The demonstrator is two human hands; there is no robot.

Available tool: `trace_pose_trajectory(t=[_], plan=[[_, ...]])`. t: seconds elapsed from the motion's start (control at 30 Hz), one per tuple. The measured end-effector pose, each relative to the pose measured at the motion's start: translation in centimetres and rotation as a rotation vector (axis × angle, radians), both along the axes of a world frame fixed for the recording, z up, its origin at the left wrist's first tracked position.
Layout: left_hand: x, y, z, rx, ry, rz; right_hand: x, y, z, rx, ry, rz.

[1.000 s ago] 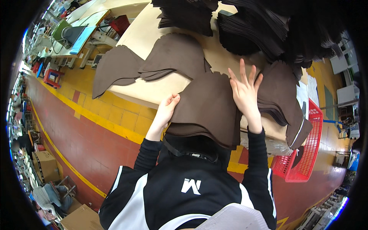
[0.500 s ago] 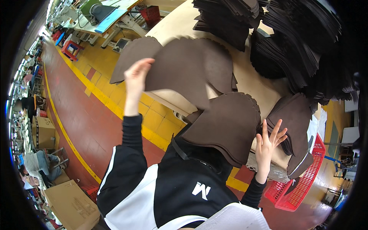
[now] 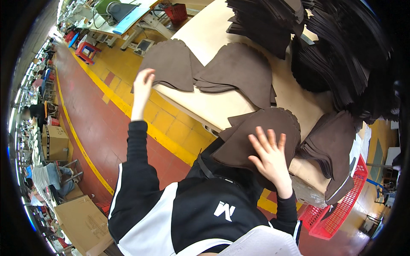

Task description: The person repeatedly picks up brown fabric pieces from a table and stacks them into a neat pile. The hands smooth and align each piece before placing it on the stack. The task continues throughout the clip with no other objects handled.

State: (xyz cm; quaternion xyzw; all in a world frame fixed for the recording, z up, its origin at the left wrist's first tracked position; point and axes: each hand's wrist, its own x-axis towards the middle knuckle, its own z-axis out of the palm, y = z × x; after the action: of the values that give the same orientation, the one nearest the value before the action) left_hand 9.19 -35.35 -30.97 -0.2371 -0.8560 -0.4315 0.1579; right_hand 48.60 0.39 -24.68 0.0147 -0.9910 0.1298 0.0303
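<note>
Far L, cartons (image 3: 83, 224) sit beside a red aisle (image 3: 94, 123) w/ yellow edging; a red stool (image 3: 87, 51) stands farther up. Next, worker's L hand (image 3: 144, 81), arm well out from the body, is at the outer edge of the L pile (image 3: 171, 64): brown pcs, approx. dome-shaped, on the table's near L corner. L fingers half curled; can't tell if they pinch a pc or just touch the edge. Mid pile (image 3: 239, 70), same brown pcs, lies close against it to the R, on the tan table (image 3: 209, 32).

Center, the lap pile (image 3: 239, 145) is at the worker's waist, by the table's near side, a layer's corner poking out underneath. Seen from the L fingers, it's well apart, off to the R & closer to the jacket (image 3: 183, 213). Long axis slants: notched round end up & R, broad curved hem down & L, twd the body. R hand (image 3: 273, 162) is much the nearer, palm down over the top pc, fingers spread wide, gripping nothing; how hard it presses, can't tell.

R side: R pile (image 3: 331, 145), layers fanned, at the table's R end; dark stacks (image 3: 337, 68) heaped beyond, red basket (image 3: 346, 209) below.
</note>
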Motion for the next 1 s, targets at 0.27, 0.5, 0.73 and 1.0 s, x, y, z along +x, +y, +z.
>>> trace_pose_trajectory(t=[0.27, 0.5, 0.73, 1.0], plan=[[23.4, 14.0, 4.0, -0.001, -0.590, -0.556, -5.3, 5.8, -0.1, 0.123, 0.011, 0.061], [25.2, 16.9, 2.8, -0.187, -0.463, -0.457, -7.0, 12.6, -0.9, 0.342, 0.178, -0.314], [25.7, 17.4, 2.7, -0.090, -0.451, -0.377, 0.6, 0.8, -1.9, -0.032, 0.099, 0.268], [23.9, 18.9, -0.1, 0.186, -0.709, -0.413, -4.9, 9.4, -1.0, 0.143, 0.067, -0.207]])
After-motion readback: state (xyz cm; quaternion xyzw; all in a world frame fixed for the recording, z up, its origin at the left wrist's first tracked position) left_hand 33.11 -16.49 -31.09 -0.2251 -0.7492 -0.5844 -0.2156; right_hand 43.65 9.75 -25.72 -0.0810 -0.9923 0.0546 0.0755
